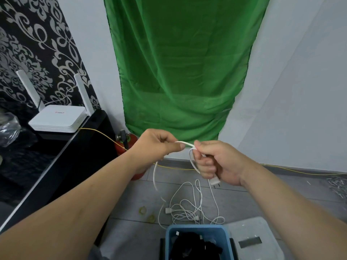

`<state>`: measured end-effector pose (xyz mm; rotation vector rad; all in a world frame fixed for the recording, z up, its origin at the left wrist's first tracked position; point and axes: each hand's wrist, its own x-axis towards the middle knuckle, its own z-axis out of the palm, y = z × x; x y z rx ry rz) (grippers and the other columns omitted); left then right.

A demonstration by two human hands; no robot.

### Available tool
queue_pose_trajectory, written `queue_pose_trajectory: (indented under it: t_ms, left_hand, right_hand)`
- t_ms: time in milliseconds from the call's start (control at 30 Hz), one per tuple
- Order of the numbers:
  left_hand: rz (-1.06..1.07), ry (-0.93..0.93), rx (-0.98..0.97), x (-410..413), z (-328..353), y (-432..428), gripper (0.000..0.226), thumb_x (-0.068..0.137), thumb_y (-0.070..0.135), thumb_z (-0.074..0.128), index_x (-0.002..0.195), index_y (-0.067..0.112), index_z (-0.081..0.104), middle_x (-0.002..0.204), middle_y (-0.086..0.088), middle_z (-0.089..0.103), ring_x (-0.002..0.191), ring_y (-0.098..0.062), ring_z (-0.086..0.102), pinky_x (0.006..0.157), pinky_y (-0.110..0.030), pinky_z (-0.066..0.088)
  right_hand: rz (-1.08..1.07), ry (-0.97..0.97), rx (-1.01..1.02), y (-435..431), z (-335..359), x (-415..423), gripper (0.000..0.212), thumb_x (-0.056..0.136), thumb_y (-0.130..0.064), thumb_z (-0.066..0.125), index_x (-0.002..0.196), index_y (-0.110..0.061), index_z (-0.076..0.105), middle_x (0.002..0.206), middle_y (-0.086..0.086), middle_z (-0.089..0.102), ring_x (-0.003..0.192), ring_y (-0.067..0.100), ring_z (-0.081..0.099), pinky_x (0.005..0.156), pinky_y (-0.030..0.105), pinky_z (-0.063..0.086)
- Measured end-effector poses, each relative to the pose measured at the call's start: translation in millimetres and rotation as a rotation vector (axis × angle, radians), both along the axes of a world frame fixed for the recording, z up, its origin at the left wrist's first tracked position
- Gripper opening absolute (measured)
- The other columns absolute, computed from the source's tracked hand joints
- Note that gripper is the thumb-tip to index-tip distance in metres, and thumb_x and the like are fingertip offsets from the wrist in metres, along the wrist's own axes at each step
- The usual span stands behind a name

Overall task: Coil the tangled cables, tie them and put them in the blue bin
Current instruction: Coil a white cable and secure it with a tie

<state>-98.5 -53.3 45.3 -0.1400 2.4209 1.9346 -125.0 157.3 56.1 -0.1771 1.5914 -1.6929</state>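
The blue bin [196, 228] runs off the bottom edge, its dark contents [195, 245] indistinct. The left forearm [90, 186] hides part of the red extinguisher [131, 140].

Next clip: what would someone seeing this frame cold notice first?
The big green cloth hanging on the wall fills the upper middle. In front of it, the left hand and right hand both grip a white cable stretched between them. Below, a cable tangle lies on the floor just beyond the blue bin at the bottom edge.
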Motion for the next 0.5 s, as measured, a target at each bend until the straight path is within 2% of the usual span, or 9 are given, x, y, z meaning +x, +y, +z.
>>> queue_pose_trajectory:
  t_ms: [133,233,300,367,467,500]
  left_hand:
    - [-0.053,-0.02,0.214,-3,2,-12,0.01,0.089,0.015,0.077,0.093,0.006,0.074,0.056,0.001,0.039,0.049,-0.013,0.027,0.048,-0.021,0.021]
    - [-0.012,-0.029,0.194,-5,-1,-15,0.017,0.096,0.017,0.071,0.107,0.005,0.073,0.056,0.005,0.038,0.047,-0.01,0.026,0.044,-0.02,0.02]
    - [0.035,-0.03,0.119,-8,-8,-14,0.014,0.097,0.019,0.07,0.107,0.011,0.074,0.054,0.008,0.042,0.045,-0.01,0.028,0.042,-0.018,0.023]
    - [0.055,0.022,-0.05,-8,-16,-11,0.009,0.098,0.022,0.068,0.099,0.016,0.076,0.053,0.011,0.047,0.047,-0.008,0.034,0.045,-0.018,0.031]
    - [-0.092,0.047,-0.401,-2,-32,1,0.014,0.102,0.03,0.061,0.1,0.03,0.075,0.067,-0.004,0.061,0.055,-0.01,0.045,0.054,-0.029,0.045]
    - [-0.17,0.004,-0.455,3,-34,8,0.018,0.104,0.029,0.058,0.11,0.033,0.074,0.071,-0.004,0.062,0.051,-0.007,0.046,0.054,-0.022,0.045]
  right_hand:
    - [-0.201,-0.166,-0.224,6,10,-10,0.04,0.103,-0.028,0.044,0.065,-0.016,0.049,0.051,-0.006,0.021,0.04,0.01,0.017,0.041,0.024,0.016]
    - [-0.357,-0.21,-0.329,13,11,-14,0.039,0.101,-0.025,0.043,0.063,-0.017,0.045,0.048,-0.006,0.02,0.04,0.01,0.015,0.04,0.024,0.015]
    - [-0.411,-0.236,-0.366,13,11,-15,0.039,0.101,-0.024,0.042,0.063,-0.018,0.045,0.047,-0.007,0.022,0.039,0.01,0.015,0.04,0.025,0.015]
    - [-0.437,-0.248,-0.386,10,10,-14,0.037,0.102,-0.024,0.042,0.066,-0.017,0.047,0.049,-0.007,0.023,0.039,0.01,0.017,0.04,0.026,0.016]
    - [-0.496,-0.269,-0.46,4,9,-12,0.031,0.104,-0.021,0.041,0.076,-0.012,0.052,0.056,-0.004,0.031,0.044,0.013,0.026,0.049,0.028,0.027]
    - [-0.509,-0.273,-0.484,2,9,-12,0.029,0.104,-0.019,0.041,0.081,-0.01,0.055,0.06,-0.002,0.036,0.047,0.014,0.031,0.054,0.029,0.031]
